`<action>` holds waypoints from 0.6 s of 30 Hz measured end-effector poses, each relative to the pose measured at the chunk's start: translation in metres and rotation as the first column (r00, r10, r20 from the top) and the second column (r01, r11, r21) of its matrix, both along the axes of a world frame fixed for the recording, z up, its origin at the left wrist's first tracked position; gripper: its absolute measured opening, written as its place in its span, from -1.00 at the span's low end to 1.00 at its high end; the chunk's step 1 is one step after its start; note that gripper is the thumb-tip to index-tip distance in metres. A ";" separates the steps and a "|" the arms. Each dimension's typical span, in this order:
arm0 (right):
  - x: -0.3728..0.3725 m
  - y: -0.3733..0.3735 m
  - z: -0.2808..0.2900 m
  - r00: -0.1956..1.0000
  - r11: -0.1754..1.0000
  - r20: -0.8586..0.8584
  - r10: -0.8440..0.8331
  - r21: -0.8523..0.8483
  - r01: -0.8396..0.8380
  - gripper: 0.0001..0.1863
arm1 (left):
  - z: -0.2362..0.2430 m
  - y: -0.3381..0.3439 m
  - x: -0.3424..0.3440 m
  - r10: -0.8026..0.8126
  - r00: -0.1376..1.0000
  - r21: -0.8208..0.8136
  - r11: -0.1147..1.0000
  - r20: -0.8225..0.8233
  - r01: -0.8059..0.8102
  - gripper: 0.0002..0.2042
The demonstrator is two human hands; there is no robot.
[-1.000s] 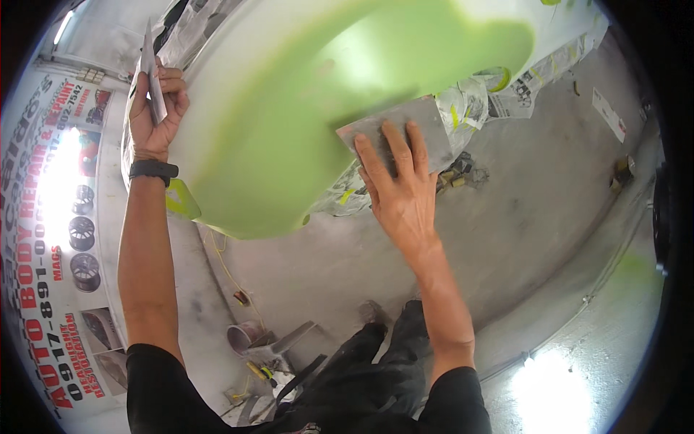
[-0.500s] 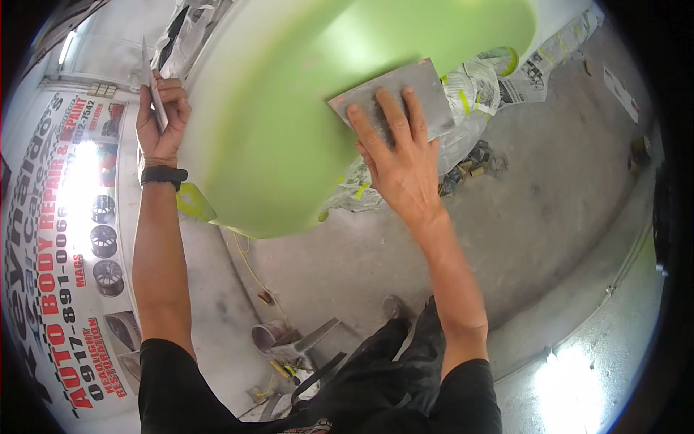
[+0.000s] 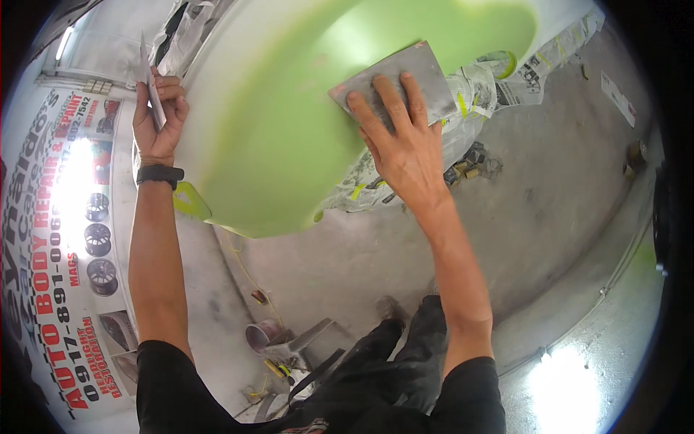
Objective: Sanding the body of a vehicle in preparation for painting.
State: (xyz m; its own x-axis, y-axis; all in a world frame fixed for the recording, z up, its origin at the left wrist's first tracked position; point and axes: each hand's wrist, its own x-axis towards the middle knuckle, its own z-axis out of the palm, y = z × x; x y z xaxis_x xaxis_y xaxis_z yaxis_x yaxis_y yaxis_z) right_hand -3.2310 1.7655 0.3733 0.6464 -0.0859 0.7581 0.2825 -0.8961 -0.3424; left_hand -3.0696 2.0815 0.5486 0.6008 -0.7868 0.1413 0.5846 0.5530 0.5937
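Directly under the right hand [image 3: 406, 150], held by splayed fingers, lies a grey sheet [image 3: 402, 61]; the left hand [image 3: 163, 120] pinches a thin plate [image 3: 155, 105]

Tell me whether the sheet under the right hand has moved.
Yes, up the picture: the gray sheet now reaches higher than the lime-edged opening in the panel; before, it lay lower.

Scuffed grey floor [image 3: 549, 210] meets glossy pale wall [image 3: 614, 329], lower right. White red-and-black-lettered banner [image 3: 66, 271], left. Slim white tube light [image 3: 65, 43], lit, upper left.
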 end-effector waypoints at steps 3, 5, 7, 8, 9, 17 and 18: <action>-0.003 -0.005 0.000 0.999 1.000 0.041 0.006 0.001 -0.006 -0.54 | 0.000 0.001 -0.001 -0.014 1.000 -0.019 1.000 -0.014 0.014 -0.66; -0.003 -0.006 0.007 1.000 0.999 0.029 -0.010 0.031 0.009 -0.52 | -0.001 0.002 -0.001 0.015 1.000 -0.026 1.000 -0.013 -0.015 -0.68; 0.002 -0.005 0.008 1.000 0.998 0.017 -0.022 0.060 0.021 -0.50 | 0.000 0.002 -0.002 0.013 1.000 -0.020 1.000 -0.012 -0.013 -0.69; 0.007 -0.005 0.004 1.000 0.997 0.028 -0.010 0.074 0.008 -0.51 | 0.000 0.000 -0.002 0.015 1.000 -0.023 1.000 -0.012 -0.015 -0.69; 0.010 -0.004 0.002 0.999 0.996 0.039 0.002 0.087 -0.006 -0.52 | -0.002 -0.001 -0.001 0.010 1.000 -0.020 1.000 -0.013 -0.010 -0.69; 0.003 -0.008 0.006 0.997 0.998 0.083 0.004 0.057 -0.008 -0.63 | 0.000 0.001 0.000 0.003 1.000 -0.016 1.000 0.001 -0.003 -0.69; 0.004 -0.008 0.009 0.996 0.996 0.087 0.010 0.087 -0.018 -0.63 | -0.001 0.001 0.000 0.002 1.000 -0.015 1.000 0.000 -0.002 -0.69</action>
